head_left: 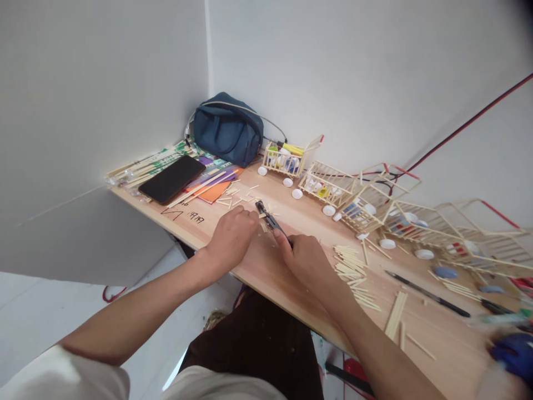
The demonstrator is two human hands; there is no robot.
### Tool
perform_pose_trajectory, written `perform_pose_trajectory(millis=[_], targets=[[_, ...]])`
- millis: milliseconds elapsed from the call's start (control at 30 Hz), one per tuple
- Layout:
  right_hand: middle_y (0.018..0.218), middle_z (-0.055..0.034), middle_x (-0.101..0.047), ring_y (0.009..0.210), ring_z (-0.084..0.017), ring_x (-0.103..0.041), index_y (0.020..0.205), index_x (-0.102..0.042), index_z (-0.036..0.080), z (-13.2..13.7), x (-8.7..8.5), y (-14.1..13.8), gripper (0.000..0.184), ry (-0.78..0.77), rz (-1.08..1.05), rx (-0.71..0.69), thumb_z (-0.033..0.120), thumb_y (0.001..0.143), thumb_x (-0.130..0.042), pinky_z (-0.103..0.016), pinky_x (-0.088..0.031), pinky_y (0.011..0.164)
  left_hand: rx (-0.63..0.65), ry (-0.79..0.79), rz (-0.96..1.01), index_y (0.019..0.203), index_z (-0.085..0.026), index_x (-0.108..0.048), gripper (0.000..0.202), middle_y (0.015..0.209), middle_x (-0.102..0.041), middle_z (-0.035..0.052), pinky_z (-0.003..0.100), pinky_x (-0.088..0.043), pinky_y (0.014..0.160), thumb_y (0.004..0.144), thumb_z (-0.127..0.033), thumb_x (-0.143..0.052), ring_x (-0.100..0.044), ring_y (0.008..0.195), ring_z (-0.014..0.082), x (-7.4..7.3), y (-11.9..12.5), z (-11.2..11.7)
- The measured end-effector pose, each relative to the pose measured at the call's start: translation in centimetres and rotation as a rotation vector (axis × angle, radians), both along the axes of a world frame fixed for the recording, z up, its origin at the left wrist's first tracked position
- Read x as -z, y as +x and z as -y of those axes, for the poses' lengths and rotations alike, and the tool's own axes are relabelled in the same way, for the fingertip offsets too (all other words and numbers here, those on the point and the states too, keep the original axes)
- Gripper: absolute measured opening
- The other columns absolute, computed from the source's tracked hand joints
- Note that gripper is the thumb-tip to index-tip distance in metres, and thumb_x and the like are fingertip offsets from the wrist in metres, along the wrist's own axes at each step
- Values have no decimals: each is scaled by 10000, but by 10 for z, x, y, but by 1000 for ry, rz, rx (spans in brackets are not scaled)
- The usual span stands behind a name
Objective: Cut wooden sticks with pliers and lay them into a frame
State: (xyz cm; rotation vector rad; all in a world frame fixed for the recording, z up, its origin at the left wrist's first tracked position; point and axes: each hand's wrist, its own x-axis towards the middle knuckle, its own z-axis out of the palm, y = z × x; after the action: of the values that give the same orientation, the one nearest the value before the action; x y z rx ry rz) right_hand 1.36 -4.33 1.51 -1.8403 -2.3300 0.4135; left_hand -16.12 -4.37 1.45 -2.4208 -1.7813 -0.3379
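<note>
My right hand [306, 258] is wrapped round a dark pair of pliers [272, 221], its thumb lying along the handle. The jaws point away from me, low over the wooden table. Just left of the jaws, my left hand [234, 236] is closed with fingertips pinched. A short pale end of a wooden stick [262, 215] shows between those fingertips and the pliers; most of it is hidden. Small cut stick pieces [234, 190] lie scattered beyond my hands. To the right of my right hand is a heap of short sticks [352, 269].
Along the wall stand several small stick-built carts [327, 186] with white round wheels. A blue bag [227, 128], a black phone [171, 179] and long sticks [141, 166] occupy the far left. A pen [428, 293] and flat sticks [395, 315] lie at right.
</note>
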Motion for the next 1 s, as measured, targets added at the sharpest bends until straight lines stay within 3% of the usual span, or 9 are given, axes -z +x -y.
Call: perform_pose_trajectory(millis=[567, 633, 700, 867, 1000], targets=[[749, -194, -712, 678, -256, -648, 724, -701, 136, -1, 8, -2, 764, 69, 48, -26, 651, 936, -178, -316, -355, 600, -69, 1, 74, 826, -126, -610, 198, 770, -638, 124, 297, -447, 646, 794, -23, -444, -637, 794, 248, 13, -14, 3], [689, -174, -696, 637, -236, -630, 664, -669, 150, -1, 6, 1, 770, 53, -39, -7, 674, 924, -169, -307, -356, 589, -66, -5, 215, 824, -132, -619, 181, 772, -652, 109, 296, -442, 670, 828, -74, -447, -630, 786, 228, 14, -18, 2], [598, -134, -662, 577, -206, -600, 596, -617, 169, -3, 3, 6, 772, 10, -170, 40, 705, 906, -155, -294, -363, 575, -30, -71, 493, 813, -142, -630, 170, 761, -671, 76, 282, -438, 689, 861, -153, -468, -624, 755, 193, 14, -23, 0], [469, -46, -568, 454, -158, -552, 608, -586, 177, -7, -5, 25, 750, -87, -530, 148, 767, 858, -198, -263, -404, 513, 120, -582, 1327, 813, -124, -638, 250, 783, -710, 65, 242, -454, 650, 804, -374, -639, -616, 661, 128, 16, -28, -5], [481, -39, -561, 418, -146, -533, 722, -635, 156, -12, -9, 44, 791, -39, -733, 185, 802, 826, -189, -249, -410, 437, 124, -819, 1591, 842, -107, -657, 329, 785, -709, 75, 232, -456, 653, 707, -387, -766, -622, 664, 111, 12, -22, -7]])
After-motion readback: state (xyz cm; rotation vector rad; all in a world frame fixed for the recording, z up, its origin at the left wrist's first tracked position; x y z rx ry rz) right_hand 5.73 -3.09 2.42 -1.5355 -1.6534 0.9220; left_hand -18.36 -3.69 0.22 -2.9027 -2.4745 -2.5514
